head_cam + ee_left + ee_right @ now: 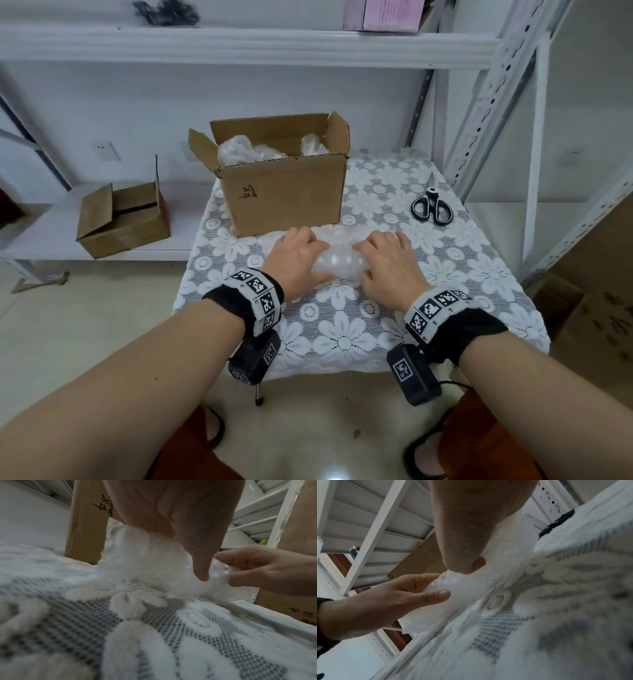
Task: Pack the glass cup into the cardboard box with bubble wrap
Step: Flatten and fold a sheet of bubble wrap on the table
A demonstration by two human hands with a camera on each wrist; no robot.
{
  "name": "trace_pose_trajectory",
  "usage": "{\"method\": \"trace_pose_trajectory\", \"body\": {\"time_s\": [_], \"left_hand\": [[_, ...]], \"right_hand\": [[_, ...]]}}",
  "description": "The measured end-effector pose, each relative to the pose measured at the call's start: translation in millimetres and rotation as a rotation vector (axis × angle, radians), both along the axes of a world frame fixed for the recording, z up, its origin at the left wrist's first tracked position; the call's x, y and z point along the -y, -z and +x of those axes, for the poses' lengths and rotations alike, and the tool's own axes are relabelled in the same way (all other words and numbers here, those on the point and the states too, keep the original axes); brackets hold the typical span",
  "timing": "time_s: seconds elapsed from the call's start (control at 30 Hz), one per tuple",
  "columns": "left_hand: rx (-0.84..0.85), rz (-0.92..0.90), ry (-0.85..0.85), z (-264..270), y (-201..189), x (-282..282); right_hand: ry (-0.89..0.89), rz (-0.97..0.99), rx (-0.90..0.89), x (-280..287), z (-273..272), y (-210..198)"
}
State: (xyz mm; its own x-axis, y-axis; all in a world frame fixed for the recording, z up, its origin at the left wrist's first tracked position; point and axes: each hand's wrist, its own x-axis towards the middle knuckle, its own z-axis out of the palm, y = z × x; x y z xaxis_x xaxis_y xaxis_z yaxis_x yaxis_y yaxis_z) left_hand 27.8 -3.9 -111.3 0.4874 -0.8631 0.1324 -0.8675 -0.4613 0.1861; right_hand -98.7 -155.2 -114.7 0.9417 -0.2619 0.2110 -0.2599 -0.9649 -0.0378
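Observation:
A bundle of bubble wrap (339, 260) lies on the lace-covered table (342, 329), just in front of the open cardboard box (284, 195). The glass cup is hidden inside the wrap. My left hand (298, 257) grips the bundle's left end, thumb pressed into the wrap (150, 561). My right hand (387, 260) grips the right end, fingers curled round the wrap (462, 588). More bubble wrap (246, 152) lines the inside of the box.
Black-handled scissors (432, 207) lie on the table to the right of the box. A smaller cardboard box (120, 219) sits on the low white shelf at left. White metal shelving (486, 113) stands behind and to the right.

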Motion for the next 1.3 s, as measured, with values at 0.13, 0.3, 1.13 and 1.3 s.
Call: {"method": "trace_pose_trajectory", "body": {"time_s": [0.13, 0.3, 1.13, 1.3], "left_hand": [[-0.003, 0.010, 0.000, 0.9, -9.7, -1.7], [-0.036, 0.023, -0.041, 2.1, -18.9, -3.3], [-0.193, 0.346, -0.043, 4.0, -0.8, -15.0], [-0.235, 0.288, -0.151, 12.0, 0.2, -11.5]], "right_hand": [[0.043, 0.021, -0.022, 1.8, 2.8, -7.8], [0.043, 0.129, -0.014, 4.1, 6.0, -19.8], [-0.034, 0.155, -0.179, 0.7, -2.4, -0.7], [0.067, 0.236, -0.308, 4.8, -3.0, -8.2]]}}
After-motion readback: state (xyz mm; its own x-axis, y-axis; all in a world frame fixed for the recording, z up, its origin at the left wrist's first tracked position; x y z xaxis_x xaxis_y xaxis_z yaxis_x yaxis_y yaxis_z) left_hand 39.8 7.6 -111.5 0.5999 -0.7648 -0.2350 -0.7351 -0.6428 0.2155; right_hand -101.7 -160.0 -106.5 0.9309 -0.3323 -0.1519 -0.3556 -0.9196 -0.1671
